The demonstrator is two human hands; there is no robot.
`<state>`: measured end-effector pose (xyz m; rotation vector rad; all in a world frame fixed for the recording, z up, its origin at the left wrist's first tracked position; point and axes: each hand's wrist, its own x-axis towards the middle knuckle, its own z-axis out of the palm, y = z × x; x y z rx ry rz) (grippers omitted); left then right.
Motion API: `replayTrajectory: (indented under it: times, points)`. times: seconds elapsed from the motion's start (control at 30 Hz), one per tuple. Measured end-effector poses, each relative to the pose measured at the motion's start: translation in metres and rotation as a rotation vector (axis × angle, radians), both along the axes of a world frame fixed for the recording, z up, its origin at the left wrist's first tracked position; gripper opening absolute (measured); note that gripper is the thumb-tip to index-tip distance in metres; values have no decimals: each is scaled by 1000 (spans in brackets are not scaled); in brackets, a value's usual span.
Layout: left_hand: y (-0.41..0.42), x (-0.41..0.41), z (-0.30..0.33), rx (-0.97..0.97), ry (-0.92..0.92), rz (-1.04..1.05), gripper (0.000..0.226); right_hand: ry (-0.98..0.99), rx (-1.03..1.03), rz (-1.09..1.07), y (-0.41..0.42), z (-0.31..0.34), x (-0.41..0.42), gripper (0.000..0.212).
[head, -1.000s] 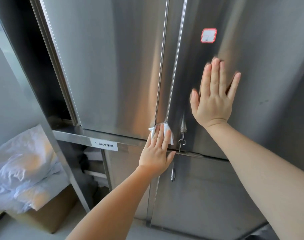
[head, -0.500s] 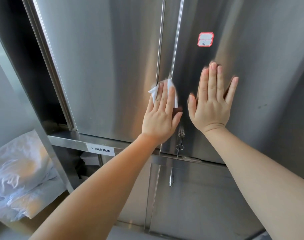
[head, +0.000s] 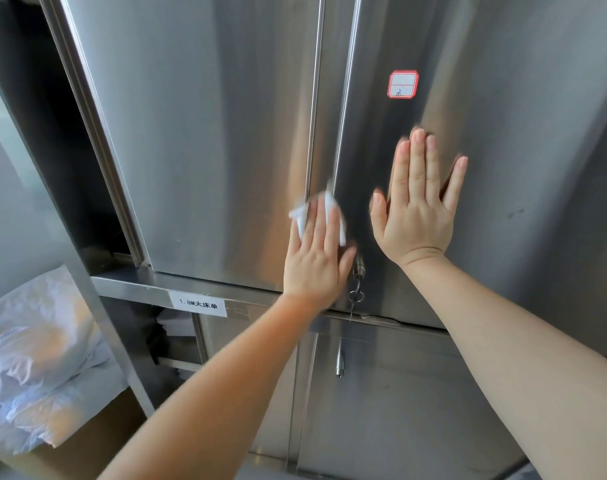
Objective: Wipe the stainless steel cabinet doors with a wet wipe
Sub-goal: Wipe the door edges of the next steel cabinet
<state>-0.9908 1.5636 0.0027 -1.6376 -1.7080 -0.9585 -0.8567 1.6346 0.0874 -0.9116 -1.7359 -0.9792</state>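
Two tall stainless steel cabinet doors fill the view: the left door and the right door, meeting at a vertical seam. My left hand presses a white wet wipe flat against the seam near the doors' lower edge; the wipe sticks out above my fingertips and is motion-blurred. My right hand lies flat with fingers spread on the right door, holding nothing. A red-bordered sticker sits above it.
A lock with a key ring hangs just below my left thumb. Lower doors with a handle sit beneath. A white label marks the shelf rail. Bagged linen lies on a cardboard box at the left.
My left hand swept the wipe up the seam from the lower edge, then came back down a little. My right hand stayed flat on the right door.
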Motion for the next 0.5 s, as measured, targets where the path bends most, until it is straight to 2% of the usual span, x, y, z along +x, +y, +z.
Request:
replayTrajectory:
  times: [0.1,0.2,0.27,0.5]
  points:
    - [14,-10,76,145,13,-27,69,-10,-10,10,-1,-1,0,64]
    - [16,-9,83,176,12,-50,67,-12,-19,9,-2,0,1,64]
    - [14,-4,60,149,-7,-56,67,-6,-23,7,-2,1,1,63]
    - [-13,-4,-81,-118,52,-8,73,2,-7,-20,-2,1,0,61]
